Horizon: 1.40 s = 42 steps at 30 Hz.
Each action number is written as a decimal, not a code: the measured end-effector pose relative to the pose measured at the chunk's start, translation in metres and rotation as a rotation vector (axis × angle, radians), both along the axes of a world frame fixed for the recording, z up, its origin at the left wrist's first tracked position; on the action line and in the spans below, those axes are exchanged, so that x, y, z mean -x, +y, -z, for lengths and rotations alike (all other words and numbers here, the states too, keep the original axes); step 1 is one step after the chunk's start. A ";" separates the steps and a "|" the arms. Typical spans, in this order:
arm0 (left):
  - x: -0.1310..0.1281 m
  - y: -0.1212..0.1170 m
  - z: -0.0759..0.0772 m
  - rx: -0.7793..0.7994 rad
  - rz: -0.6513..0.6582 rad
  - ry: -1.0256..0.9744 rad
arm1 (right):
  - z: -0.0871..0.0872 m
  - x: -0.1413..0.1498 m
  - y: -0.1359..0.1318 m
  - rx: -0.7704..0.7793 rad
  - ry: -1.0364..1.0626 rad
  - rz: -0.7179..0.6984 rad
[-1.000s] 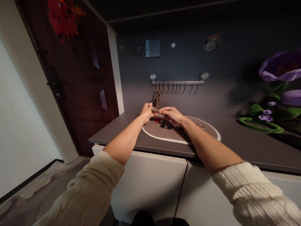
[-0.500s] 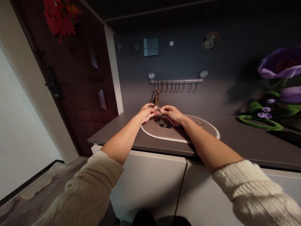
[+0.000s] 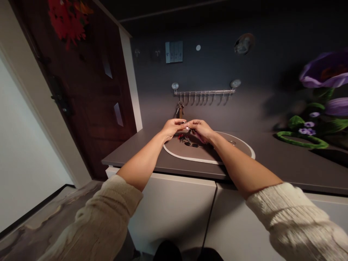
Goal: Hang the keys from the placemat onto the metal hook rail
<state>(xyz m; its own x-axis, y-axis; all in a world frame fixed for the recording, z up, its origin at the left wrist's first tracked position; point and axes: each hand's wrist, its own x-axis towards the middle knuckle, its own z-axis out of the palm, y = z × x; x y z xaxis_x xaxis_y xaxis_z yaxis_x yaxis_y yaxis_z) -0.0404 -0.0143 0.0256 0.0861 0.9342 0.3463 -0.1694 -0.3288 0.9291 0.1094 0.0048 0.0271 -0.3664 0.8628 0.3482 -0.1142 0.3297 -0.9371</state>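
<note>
We face a dark grey wall point(image 3: 154, 79) behind a grey-brown surface point(image 3: 280, 163) with pale cabinet doors point(image 3: 171, 203) beneath it. To our left stands a dark red-brown door point(image 3: 95, 94) with a black handle point(image 3: 58, 97), its beige frame point(image 3: 40, 101) meeting a white wall point(image 3: 16, 145). Lower down, we see a marbled floor point(image 3: 35, 224). The light fades toward the top of the dark grey wall.

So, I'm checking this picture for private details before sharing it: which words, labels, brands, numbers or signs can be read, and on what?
No text can be read anywhere.
Wall panel: small marks, too small to make out.
Held keys: mostly hidden by the fingers; no lettering shows.
Keys on the mat: too small and dark to tell.
</note>
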 end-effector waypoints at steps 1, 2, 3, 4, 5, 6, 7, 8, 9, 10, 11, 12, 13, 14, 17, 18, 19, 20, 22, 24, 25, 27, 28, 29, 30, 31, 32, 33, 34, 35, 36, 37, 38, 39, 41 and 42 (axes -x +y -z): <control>0.000 0.000 0.000 -0.009 -0.004 0.023 | 0.000 0.000 0.000 -0.003 -0.004 -0.001; 0.000 0.001 0.001 -0.020 -0.003 0.040 | -0.001 0.000 -0.001 -0.005 -0.008 -0.004; 0.000 0.001 0.001 -0.032 0.001 0.054 | -0.001 -0.001 -0.002 -0.007 -0.011 -0.008; 0.000 0.002 0.001 -0.044 0.006 0.066 | -0.001 -0.001 -0.002 -0.010 -0.014 -0.014; 0.000 0.002 0.002 -0.054 0.011 0.076 | -0.002 -0.001 -0.003 -0.011 -0.017 -0.019; 0.000 0.002 0.002 -0.065 0.014 0.083 | -0.002 0.000 -0.003 -0.012 -0.021 -0.022; 0.000 0.003 0.002 -0.075 0.016 0.087 | -0.002 0.000 -0.003 -0.012 -0.026 -0.024; 0.000 0.003 0.002 -0.082 0.015 0.090 | -0.003 0.000 -0.003 -0.013 -0.035 -0.026; 0.000 0.003 0.002 -0.089 0.013 0.095 | -0.003 0.001 -0.003 -0.016 -0.043 -0.030; -0.001 0.003 0.002 -0.095 0.011 0.101 | -0.003 0.001 -0.003 -0.023 -0.049 -0.032; -0.001 0.003 0.003 -0.099 0.005 0.109 | -0.003 0.001 -0.003 -0.035 -0.054 -0.032; -0.001 0.003 0.003 -0.103 -0.003 0.117 | -0.003 0.001 -0.003 -0.051 -0.059 -0.031; -0.002 0.003 0.003 -0.107 -0.013 0.124 | -0.003 0.002 -0.003 -0.068 -0.064 -0.028; -0.002 0.003 0.003 -0.109 -0.022 0.129 | -0.003 0.002 -0.004 -0.085 -0.071 -0.020; -0.002 0.003 0.004 -0.108 -0.041 0.140 | -0.004 0.002 -0.007 -0.130 -0.125 0.013; -0.003 0.003 0.004 -0.104 -0.045 0.147 | -0.005 0.002 -0.009 -0.144 -0.146 0.028; -0.003 0.003 0.005 -0.102 -0.052 0.155 | -0.006 0.002 -0.011 -0.159 -0.167 0.043; -0.003 0.003 0.005 -0.103 -0.063 0.163 | -0.007 0.002 -0.013 -0.175 -0.186 0.057; -0.003 0.003 0.005 -0.112 -0.092 0.179 | -0.008 0.003 -0.016 -0.205 -0.206 0.079; -0.003 0.003 0.005 -0.112 -0.104 0.197 | -0.009 0.004 -0.018 -0.211 -0.207 0.083; -0.003 0.004 0.005 -0.103 -0.097 0.206 | -0.009 0.004 -0.018 -0.202 -0.201 0.075; -0.003 0.004 0.005 -0.069 -0.073 0.203 | -0.008 0.005 -0.016 -0.162 -0.171 0.044; -0.002 0.003 0.005 -0.051 -0.058 0.188 | -0.008 0.006 -0.015 -0.138 -0.143 0.029; -0.002 0.003 0.005 -0.035 -0.041 0.169 | -0.006 0.006 -0.013 -0.115 -0.106 0.019; -0.002 0.003 0.004 -0.022 -0.023 0.148 | -0.005 0.006 -0.011 -0.092 -0.064 0.012; -0.001 0.002 0.004 -0.010 -0.007 0.126 | -0.004 0.006 -0.009 -0.071 -0.022 0.005; -0.001 0.002 0.003 0.003 0.008 0.106 | -0.004 0.006 -0.007 -0.051 0.017 -0.002; 0.000 0.002 0.003 0.016 0.020 0.088 | -0.003 0.006 -0.005 -0.030 0.050 -0.009; 0.001 0.002 0.003 0.028 0.025 0.075 | -0.003 0.005 -0.004 -0.009 0.073 -0.019; 0.002 0.002 0.002 0.035 0.022 0.071 | -0.003 0.005 -0.004 0.013 0.086 -0.028; 0.002 0.002 0.002 0.035 0.013 0.074 | -0.003 0.004 -0.004 0.035 0.095 -0.035; 0.003 0.003 0.002 0.026 0.000 0.083 | -0.004 0.004 -0.005 0.056 0.101 -0.041; 0.004 0.004 0.002 0.007 -0.010 0.096 | -0.004 0.004 -0.006 0.076 0.105 -0.051; 0.005 0.005 0.002 -0.018 -0.018 0.109 | -0.004 0.004 -0.006 0.091 0.106 -0.065; 0.005 0.007 0.003 -0.077 -0.034 0.129 | -0.005 0.005 -0.008 0.103 0.114 -0.089; 0.006 0.009 0.004 -0.105 -0.046 0.133 | -0.005 0.005 -0.008 0.101 0.118 -0.094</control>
<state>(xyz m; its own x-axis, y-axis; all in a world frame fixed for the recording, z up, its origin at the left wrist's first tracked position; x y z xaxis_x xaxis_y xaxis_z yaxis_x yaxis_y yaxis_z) -0.0460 -0.0053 0.0217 0.0960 0.8975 0.4304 -0.0296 -0.4296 0.9025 0.1046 -0.0031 0.0318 -0.4085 0.8596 0.3069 -0.2511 0.2174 -0.9432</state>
